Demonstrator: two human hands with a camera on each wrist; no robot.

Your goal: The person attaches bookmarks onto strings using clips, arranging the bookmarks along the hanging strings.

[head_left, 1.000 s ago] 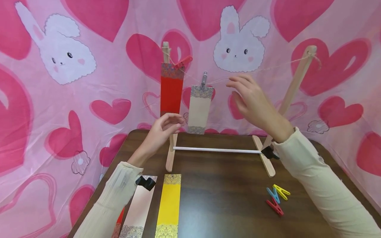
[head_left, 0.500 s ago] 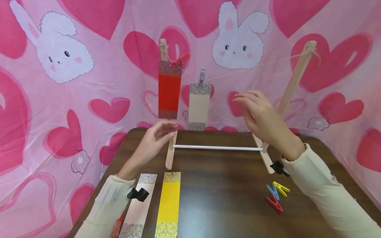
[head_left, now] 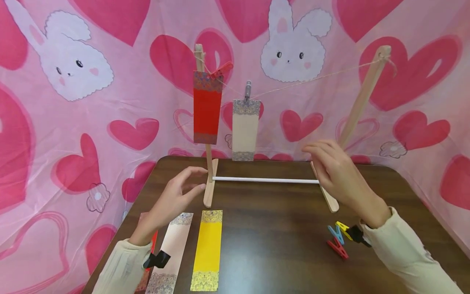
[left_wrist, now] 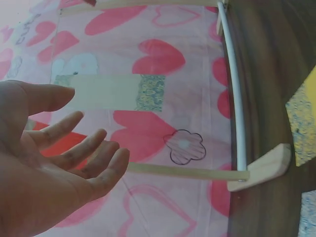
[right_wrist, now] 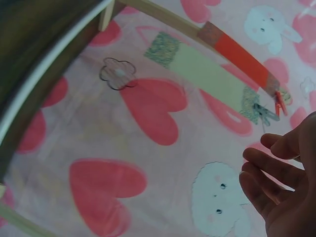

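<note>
Both hands lowered from string toward surface (head_left: 279, 228). Left hand (head_left: 172, 200) released, empty, above pink strip (head_left: 169, 253) beside yellow strip (head_left: 207, 249). Right hand (head_left: 338, 175) released, empty, over white rod (head_left: 264, 179). Beige strip (head_left: 245, 130) hangs clipped on string (head_left: 312, 78).

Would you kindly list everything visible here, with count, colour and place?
Hanging paper strips: two, red and beige, pegged on the string.
String line: one, pale, between the wooden posts.
Wooden stand: one, light wood with a white crossbar, at the table's back.
Flat paper strips: yellow and pink, front left; a red one shows partly under the left sleeve.
Loose clothespins: three, blue, yellow, red, front right.
Table: one, dark brown.
Backdrop: pink hearts, white bunnies.
Left hand: open, above the strips.
Right hand: open, by the right post.
</note>
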